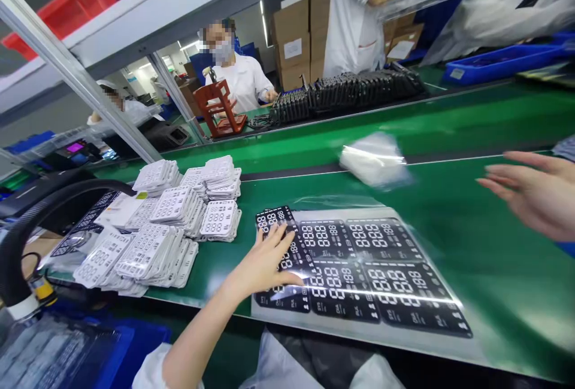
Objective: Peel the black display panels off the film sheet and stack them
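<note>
Left hand (265,263) — on glossy black sheet (395,269)

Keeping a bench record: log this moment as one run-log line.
left hand: flat on black printed digit-panel sheet | right hand: open, off the sheet, over green conveyor belt | nearby: stacked white digit panels

A factory assembly line, shown by green conveyor belts (489,239), white-coated workers (353,24) and stacked cardboard cartons (291,39).

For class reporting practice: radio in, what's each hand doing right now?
Left hand flat on black display sheets. Right hand open, off the sheets. Blurred white packet just beyond them.
</note>
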### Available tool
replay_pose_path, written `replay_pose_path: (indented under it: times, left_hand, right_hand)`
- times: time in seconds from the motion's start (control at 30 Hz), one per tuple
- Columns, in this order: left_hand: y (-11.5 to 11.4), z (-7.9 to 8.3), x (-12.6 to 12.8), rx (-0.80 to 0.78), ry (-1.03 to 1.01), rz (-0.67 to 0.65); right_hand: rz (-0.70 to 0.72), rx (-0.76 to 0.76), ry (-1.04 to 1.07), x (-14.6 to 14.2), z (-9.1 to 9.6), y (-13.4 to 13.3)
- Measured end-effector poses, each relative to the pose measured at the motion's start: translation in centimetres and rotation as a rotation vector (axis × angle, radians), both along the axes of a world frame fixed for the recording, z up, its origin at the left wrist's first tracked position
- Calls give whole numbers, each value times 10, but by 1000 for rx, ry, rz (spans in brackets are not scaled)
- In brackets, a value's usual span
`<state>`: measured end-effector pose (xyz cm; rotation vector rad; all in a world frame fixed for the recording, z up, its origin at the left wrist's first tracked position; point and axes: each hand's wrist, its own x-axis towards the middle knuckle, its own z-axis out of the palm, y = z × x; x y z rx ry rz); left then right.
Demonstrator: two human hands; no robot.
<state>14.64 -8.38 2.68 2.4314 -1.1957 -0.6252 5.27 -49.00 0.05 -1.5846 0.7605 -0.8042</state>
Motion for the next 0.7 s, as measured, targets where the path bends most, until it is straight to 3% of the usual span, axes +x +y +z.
replay_pose_path:
  times: [0.03,0.1,0.2,0.27,0.33,0.37,0.5,0.6,0.7]
  left_hand:
    - [0,1,-5,8,3,-32]
    - [4,3,-16,46,12,-95]
    - [14,3,-29,79,16,-178]
    - [21,1,-33,67,20,-218]
    - [26,-1,-36,64,16,-256]
    - [27,-2,-37,70,-1,-267]
    - [26,-5,-45,116,-115,-271]
    - [21,-3,-48,136,-119,-329]
    - [13,3,-45,123,-111,-385]
  right_hand:
    - [34,43,-6,2,7,18]
    - [175,-112,80,5,24,56]
    - [625,-378,102,3,34,108]
    - [916,-483,146,-5,21,138]
    - [1122,-554,162,-19,-4,163]
    - [1173,-594,150,-27,-18,173]
    - [1039,-778,127,-50,-60,189]
    - [1074,-943,253,-53,-63,176]
    - [1080,-1121,445,-50,-46,161]
